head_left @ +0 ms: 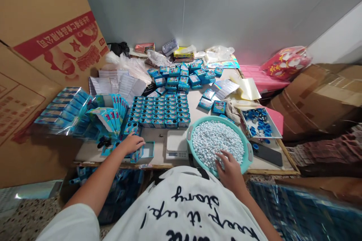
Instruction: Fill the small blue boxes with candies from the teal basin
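Observation:
My left hand (132,144) rests over small blue printed boxes (137,155) at the table's front left. Its fingers stretch out to the right, and its underside is hidden. Beside the fingertips lies an open blue-edged tray with a white inside (148,150). Fingers apart, my right hand (229,167) touches small white and pale blue pellets (216,141) in a turquoise basin (250,153). A white digital scale (177,141) sits between the hands. Behind it, several blue boxes (160,111) with dark round holes stand in tight rows.
Loose blue boxes (178,77) are heaped at the back. Flat blue cartons (109,118) and a plastic-wrapped pack (66,111) lie left. To the right are a white tray (276,132) of blue caps and a dark phone (267,154). Large cardboard boxes (36,83) flank the table (158,135).

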`<action>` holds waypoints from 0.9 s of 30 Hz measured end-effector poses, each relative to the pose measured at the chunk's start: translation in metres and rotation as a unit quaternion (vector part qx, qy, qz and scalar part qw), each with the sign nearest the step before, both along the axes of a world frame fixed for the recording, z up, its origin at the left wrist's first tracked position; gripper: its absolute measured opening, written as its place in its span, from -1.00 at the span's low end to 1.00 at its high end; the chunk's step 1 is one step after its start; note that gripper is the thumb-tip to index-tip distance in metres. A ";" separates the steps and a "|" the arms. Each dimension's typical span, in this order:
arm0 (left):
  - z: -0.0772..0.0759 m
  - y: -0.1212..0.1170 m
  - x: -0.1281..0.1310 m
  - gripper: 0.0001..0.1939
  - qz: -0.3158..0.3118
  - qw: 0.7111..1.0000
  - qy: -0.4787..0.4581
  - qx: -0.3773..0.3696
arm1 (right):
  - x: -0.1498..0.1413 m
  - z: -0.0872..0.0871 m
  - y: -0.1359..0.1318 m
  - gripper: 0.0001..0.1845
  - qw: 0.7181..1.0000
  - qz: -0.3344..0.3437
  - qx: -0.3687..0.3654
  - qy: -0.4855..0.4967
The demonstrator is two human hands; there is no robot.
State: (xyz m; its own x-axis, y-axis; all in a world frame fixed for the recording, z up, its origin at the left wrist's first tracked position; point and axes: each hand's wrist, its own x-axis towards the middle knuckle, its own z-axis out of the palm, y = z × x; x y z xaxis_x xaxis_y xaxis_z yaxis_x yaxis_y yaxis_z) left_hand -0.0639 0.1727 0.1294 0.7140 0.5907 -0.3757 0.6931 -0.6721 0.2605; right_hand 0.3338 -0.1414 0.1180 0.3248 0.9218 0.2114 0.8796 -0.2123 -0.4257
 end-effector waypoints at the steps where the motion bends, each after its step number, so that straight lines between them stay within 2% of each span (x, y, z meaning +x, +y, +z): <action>1: 0.000 0.002 -0.002 -0.61 -0.009 1.000 -0.013 -0.017 | -0.001 0.001 -0.002 -0.68 1.000 -0.006 0.000 0.001; 3: -0.001 0.004 -0.006 -0.57 -0.021 0.999 -0.042 -0.027 | -0.003 0.002 -0.005 -0.68 1.000 -0.013 -0.002 0.004; 6: -0.004 -0.006 -0.006 -0.55 0.010 0.997 -0.066 0.043 | -0.009 0.002 -0.009 -0.70 1.000 -0.020 0.000 0.007; 7: -0.005 -0.014 -0.003 -0.56 0.039 0.994 -0.066 0.082 | -0.010 0.001 -0.011 -0.70 1.000 -0.023 0.002 0.008; 9: -0.008 -0.037 0.006 -0.56 0.137 0.973 -0.056 0.178 | -0.015 0.000 -0.015 -0.70 1.000 -0.028 0.005 0.007; 12: -0.013 -0.077 0.020 -0.40 0.304 0.904 -0.025 0.301 | -0.020 -0.002 -0.021 -0.71 0.999 -0.037 0.004 0.001; 14: -0.017 -0.098 0.024 -0.22 0.376 0.869 -0.004 0.322 | -0.023 -0.001 -0.026 -0.72 0.999 -0.038 0.002 -0.005; 15: -0.020 -0.105 0.025 -0.19 0.397 0.862 0.005 0.315 | -0.024 0.000 -0.028 -0.72 0.999 -0.036 0.000 -0.008; 18: -0.025 -0.111 0.020 -0.28 0.408 0.872 0.018 0.270 | -0.024 0.004 -0.032 -0.72 0.999 -0.030 -0.002 -0.017; 23: -0.024 -0.099 0.008 -0.31 0.368 0.895 0.006 0.251 | -0.024 0.011 -0.035 -0.76 1.000 -0.019 -0.001 -0.019; 27: -0.021 -0.089 0.009 -0.38 0.324 0.919 0.003 0.223 | -0.023 0.013 -0.037 -0.77 1.000 -0.020 0.005 -0.013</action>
State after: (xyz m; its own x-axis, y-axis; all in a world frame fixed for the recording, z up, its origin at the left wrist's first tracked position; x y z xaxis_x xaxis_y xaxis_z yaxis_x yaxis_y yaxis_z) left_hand -0.0549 0.0838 0.1083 0.1556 0.9878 0.0048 0.9864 -0.1556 0.0537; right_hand 0.3105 -0.1781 0.1312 0.3563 0.9059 0.2290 0.8813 -0.2444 -0.4045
